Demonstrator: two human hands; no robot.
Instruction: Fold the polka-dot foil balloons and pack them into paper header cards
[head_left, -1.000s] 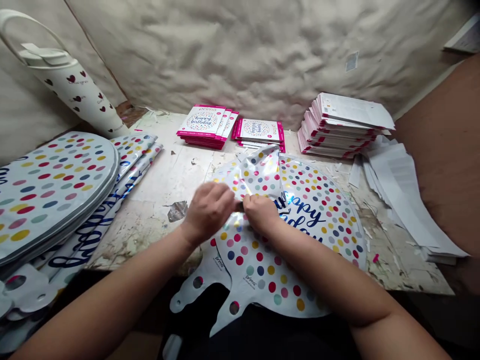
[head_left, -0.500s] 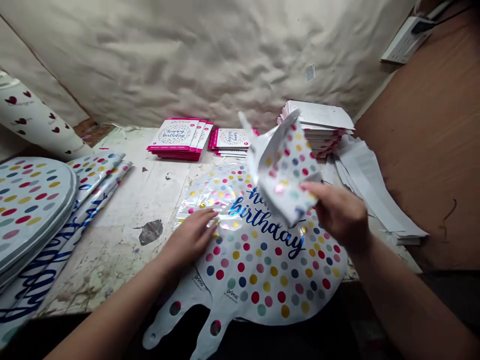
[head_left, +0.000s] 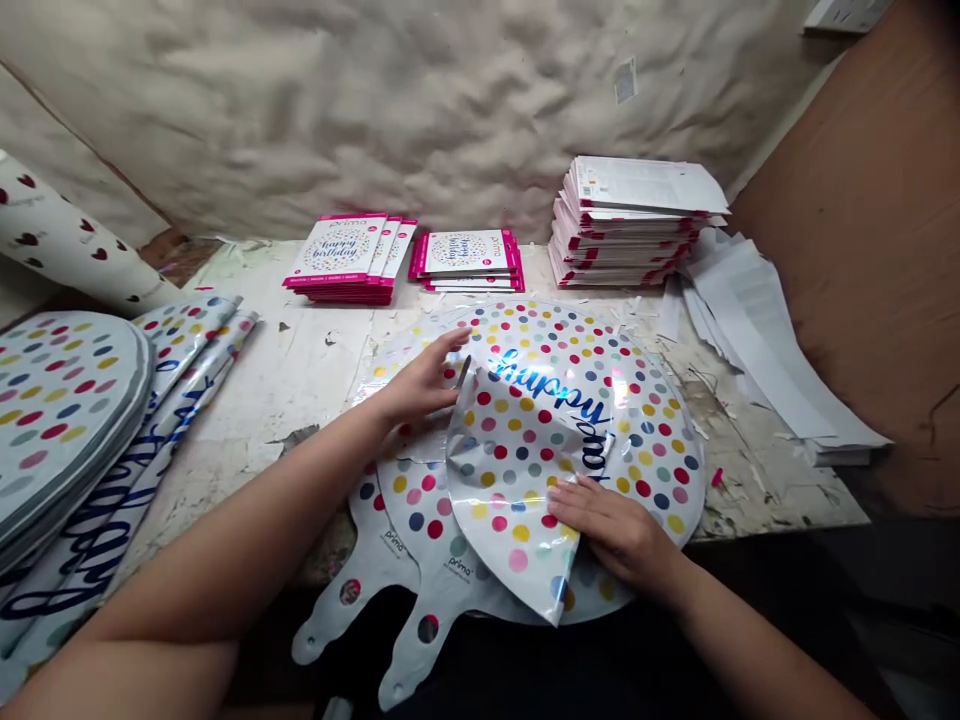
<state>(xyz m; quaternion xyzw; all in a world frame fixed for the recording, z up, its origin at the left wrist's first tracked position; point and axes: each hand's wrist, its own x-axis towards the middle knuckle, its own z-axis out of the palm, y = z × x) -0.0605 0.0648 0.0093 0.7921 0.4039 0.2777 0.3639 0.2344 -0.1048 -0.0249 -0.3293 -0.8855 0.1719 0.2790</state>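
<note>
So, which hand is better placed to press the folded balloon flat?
Probably the right hand: its fingers rest on the folded balloon, while the left hand is beside its upper-left edge.

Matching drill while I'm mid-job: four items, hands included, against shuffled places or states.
Column one
1. Right hand
2. Left hand
3. Heart-print bottle
4. White paper strips

Column two
A. Cut off by the picture's left edge
B. Fingers apart, beside a slim dark object
C. In a loose, overlapping pile, right of the tallest packet stack
D. Laid palm down on the folded-over dotted foil balloon

Right pairs: 1-D, 2-B, 3-A, 4-C
</note>
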